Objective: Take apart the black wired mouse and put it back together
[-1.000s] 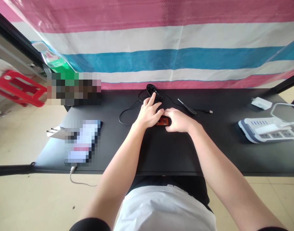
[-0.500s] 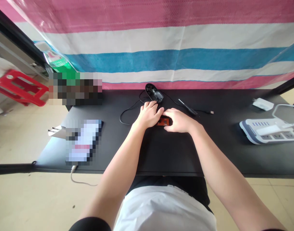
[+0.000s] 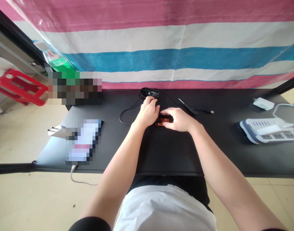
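My left hand (image 3: 149, 112) has its fingers closed on the near edge of a black computer mouse shell (image 3: 146, 92), whose hollow inner side partly shows. Close beside it, the thumb and fingers of my right hand (image 3: 179, 119) are curled around the right end of an orange circuit board (image 3: 165, 121), which seems to sit in a dark mouse base on the table. Fingers cover part of the board. Behind my right hand lies a screwdriver (image 3: 189, 107) with a dark handle. A thin black cable (image 3: 121, 115) loops out on the left.
The cable's USB plug (image 3: 212, 112) rests right of the screwdriver. A power strip (image 3: 267, 131) and a white charger (image 3: 263, 104) are on the right. On the left lie a blurred phone (image 3: 85, 141) and a plug adapter (image 3: 57, 132). A striped sheet (image 3: 173, 59) hangs behind the black table (image 3: 171, 154).
The mouse shell has turned and shifted slightly left, along with my left hand's fingers. More of the orange board shows between my hands. My right hand has barely moved.
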A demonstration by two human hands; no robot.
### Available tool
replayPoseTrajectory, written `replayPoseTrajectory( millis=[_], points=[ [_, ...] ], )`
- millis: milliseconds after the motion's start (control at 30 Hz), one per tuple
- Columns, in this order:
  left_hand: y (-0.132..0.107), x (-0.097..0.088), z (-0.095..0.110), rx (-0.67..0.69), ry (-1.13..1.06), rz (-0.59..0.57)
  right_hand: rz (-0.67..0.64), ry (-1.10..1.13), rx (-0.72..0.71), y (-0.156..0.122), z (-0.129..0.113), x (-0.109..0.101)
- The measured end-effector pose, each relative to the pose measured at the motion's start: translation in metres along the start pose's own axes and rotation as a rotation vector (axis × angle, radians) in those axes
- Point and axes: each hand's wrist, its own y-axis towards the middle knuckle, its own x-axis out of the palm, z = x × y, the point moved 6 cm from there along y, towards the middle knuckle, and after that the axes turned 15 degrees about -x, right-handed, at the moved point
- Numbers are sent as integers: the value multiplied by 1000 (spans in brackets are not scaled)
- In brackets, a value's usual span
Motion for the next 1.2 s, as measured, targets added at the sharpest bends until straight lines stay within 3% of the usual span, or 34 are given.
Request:
replayPoseTrajectory(
  millis=[333, 567, 733, 867, 967, 1200],
  points=[
    [1, -13, -6, 27, -215, 230, 268, -45, -57, -2, 6, -9],
    [-10, -27, 12, 188, -509, 240, 585, -170, -59, -10, 17, -24],
    [-15, -30, 22, 259, -873, 93, 660, -257, -43, -15, 26, -25],
    [-14, -25, 27, 198, -1080, -78, 677, -317, -14, -16, 32, -25],
    [-14, -20, 29, 120, -1148, -174, 669, -302, -21, -14, 30, -25],
    [-14, -17, 28, -36, -1133, -245, 691, -144, 37, -14, 25, -28]
  ],
)
